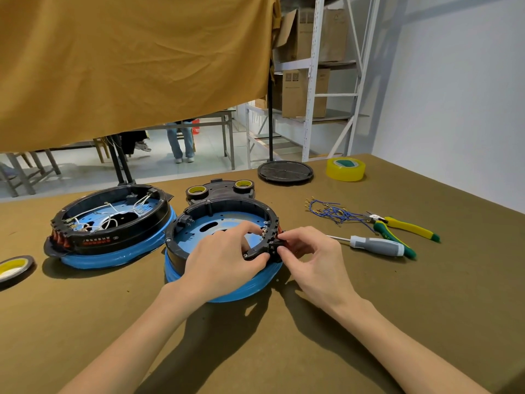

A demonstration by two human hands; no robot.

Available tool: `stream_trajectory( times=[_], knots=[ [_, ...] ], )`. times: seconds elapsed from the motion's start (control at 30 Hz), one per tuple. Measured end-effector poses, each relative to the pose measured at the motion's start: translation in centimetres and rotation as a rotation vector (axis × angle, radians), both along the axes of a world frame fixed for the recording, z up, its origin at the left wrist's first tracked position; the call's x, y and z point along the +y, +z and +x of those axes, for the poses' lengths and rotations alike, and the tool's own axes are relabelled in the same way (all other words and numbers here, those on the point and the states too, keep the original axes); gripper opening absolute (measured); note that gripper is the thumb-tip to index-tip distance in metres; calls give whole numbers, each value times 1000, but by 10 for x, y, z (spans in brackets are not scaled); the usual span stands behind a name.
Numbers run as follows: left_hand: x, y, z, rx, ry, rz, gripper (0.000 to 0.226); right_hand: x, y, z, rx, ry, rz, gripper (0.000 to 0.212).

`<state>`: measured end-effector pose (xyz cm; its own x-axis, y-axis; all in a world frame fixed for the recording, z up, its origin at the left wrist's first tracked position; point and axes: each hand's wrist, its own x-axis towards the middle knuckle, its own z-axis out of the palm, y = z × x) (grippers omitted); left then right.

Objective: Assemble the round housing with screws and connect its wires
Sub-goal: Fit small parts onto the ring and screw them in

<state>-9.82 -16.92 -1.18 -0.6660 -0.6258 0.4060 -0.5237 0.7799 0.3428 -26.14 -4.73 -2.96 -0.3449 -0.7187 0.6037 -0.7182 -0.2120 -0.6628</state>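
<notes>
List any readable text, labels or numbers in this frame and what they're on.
None can be read for certain.
Left housing, outer black ring: a row of red characters, upside down and too blurred to read.
Cardboard boxes on the shelf: printed marks, too small to read.
Pliers, screwdriver, tape rolls: no legible text.
Centre housing under the left hand and right hand: no text visible.

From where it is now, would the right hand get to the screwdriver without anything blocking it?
Probably yes. The screwdriver lies on bare table just right of the right hand, with nothing between them. But that hand now pinches the housing's rim, so it must let go first.
</notes>
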Motion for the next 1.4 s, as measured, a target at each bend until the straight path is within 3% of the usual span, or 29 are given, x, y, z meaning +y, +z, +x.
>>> stream_trajectory(
  times=[0.33,0.43,0.6,0.77,1.0,1.2,1.4],
  knots=[
    [3,3,0,10,9,-13,46,-3,-3,4,2,-35,-14,28],
    [3,4,1,20,9,-9,47,-5,-2,6,-48,-33,12,40],
    [5,3,-1,33,42,0,48,-4,-7,1,-52,-20,48,20],
    [7,5,-1,13,50,7,29,-3,-8,1,37,-38,31,22],
    [8,8,-3,-19,15,9,44,-5,-6,-2,129,45,37,29],
    [5,10,0,-10,-11,51,29,-7,-5,-3,123,89,38,34],
    [4,11,-7,-15,55,46,42,-6,-4,-4,90,68,33,36]
  ],
)
